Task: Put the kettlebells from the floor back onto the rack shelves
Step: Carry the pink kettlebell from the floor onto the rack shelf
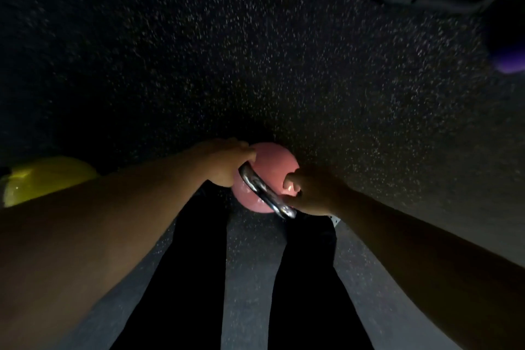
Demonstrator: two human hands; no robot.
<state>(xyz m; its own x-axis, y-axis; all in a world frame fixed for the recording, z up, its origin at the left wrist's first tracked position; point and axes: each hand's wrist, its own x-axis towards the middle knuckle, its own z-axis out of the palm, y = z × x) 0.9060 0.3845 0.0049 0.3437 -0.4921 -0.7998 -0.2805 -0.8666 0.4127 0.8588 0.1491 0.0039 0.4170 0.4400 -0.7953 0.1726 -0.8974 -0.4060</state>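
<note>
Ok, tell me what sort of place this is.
Most likely a gym or weights room. The dark rubber floor is speckled like gym matting. Both hands grip the metal handle of a pink kettlebell, a yellow kettlebell sits at the left, and a purple one at the right.

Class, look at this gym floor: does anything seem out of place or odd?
Yes. The pink kettlebell, gripped by the left hand and right hand, and the yellow kettlebell are off the rack. Nothing looks damaged.
</note>
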